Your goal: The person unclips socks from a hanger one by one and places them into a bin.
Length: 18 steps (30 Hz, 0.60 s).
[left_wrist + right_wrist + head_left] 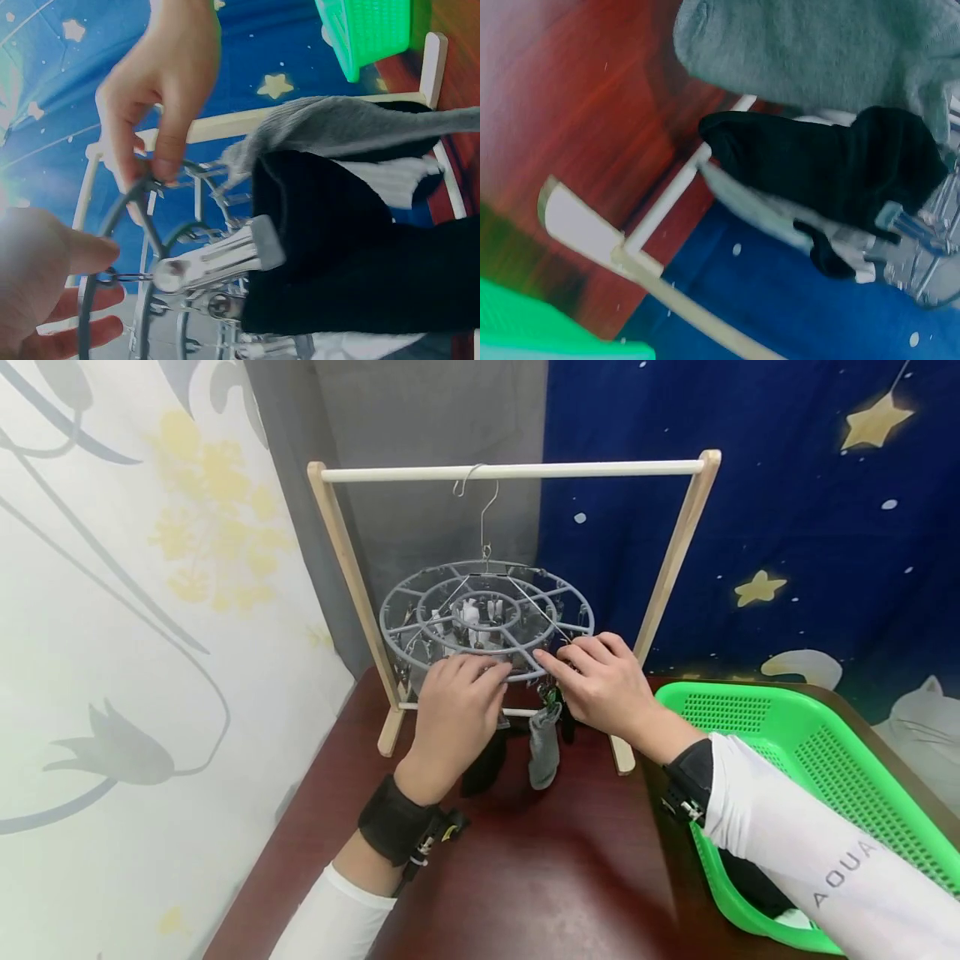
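Observation:
A round grey sock-drying hanger (383, 618) with clips hangs by a metal hook from a rail. My left hand (457, 718) holds the front of its outer ring, the thumb on one side and fingers on the other. Just to the right, my right hand (603, 689) pinches the same ring between thumb and fingers. A grey sock (544, 752) dangles below the ring near the right hand. A black sock (322, 247) hangs under the left hand, beside a clear clip (217, 259). In the right wrist view, the right hand is out of sight.
The wooden rack (677, 539) with a white rail (585, 470) stands on a dark red table (525, 877). A green basket (720, 881) with dark and white cloth inside sits at the right. A patterned white surface (135, 635) borders the left, and a blue starry curtain (810, 518) hangs behind.

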{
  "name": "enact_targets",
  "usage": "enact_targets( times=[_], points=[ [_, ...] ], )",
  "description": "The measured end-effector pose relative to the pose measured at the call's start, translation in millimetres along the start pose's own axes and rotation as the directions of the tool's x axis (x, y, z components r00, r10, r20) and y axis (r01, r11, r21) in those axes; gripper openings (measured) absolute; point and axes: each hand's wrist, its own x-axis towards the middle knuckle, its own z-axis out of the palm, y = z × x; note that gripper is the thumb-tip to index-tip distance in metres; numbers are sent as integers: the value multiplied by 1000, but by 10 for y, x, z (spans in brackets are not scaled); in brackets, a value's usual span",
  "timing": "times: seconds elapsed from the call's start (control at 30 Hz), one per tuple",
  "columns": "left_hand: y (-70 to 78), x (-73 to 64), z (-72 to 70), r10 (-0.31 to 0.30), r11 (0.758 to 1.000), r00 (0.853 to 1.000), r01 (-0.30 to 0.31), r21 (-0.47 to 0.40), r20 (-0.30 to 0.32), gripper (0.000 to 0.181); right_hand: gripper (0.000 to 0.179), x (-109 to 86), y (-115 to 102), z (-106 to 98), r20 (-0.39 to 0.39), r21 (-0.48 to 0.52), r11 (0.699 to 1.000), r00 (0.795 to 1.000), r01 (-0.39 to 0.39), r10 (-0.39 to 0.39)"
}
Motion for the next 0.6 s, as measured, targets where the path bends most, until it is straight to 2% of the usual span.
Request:
enact_targets(
  times=[0.07,0.13,0.17,0.2,0.27,0.3,0.37,0.4,0.47,0.5,0.6],
  points=[
    [-17,-8,16,-11,1000,999,11,-11,-33,13,27,22,-138,-23,-55,49,998,998,-24,27],
    [-32,-14,25,-16,1000,998,14,-27,-62,15,22,48,-354,-53,-95,155,986,993,-58,74],
    [-38,-14,26,-18,999,997,16,-38,-69,16,21,58,-486,-73,-91,218,973,990,-82,104],
    [-44,-16,26,-20,999,997,17,-47,-74,17,21,69,-630,-93,-67,278,953,988,-116,140],
    [-50,-15,20,-22,998,997,17,-62,-78,18,29,91,-913,-128,41,369,901,972,-229,230],
    [-54,-15,21,-24,998,997,19,-65,-76,18,37,109,-1037,-140,121,404,861,951,-309,285],
    [-59,-15,14,-28,997,997,23,-72,-71,17,55,143,-1211,-131,280,400,791,884,-462,375],
    [-64,-17,9,-29,997,997,24,-73,-67,17,64,162,-1264,-111,340,383,762,847,-523,410],
    [-72,-23,2,-28,996,998,23,-84,-60,16,72,198,-1314,-41,412,341,719,784,-606,465],
    [-77,-28,5,-26,995,998,20,-94,-59,16,72,214,-1320,1,428,328,703,763,-631,485],
    [-81,-40,2,-24,991,998,17,-130,-53,16,68,240,-1309,111,431,299,674,726,-675,536]
  ],
)
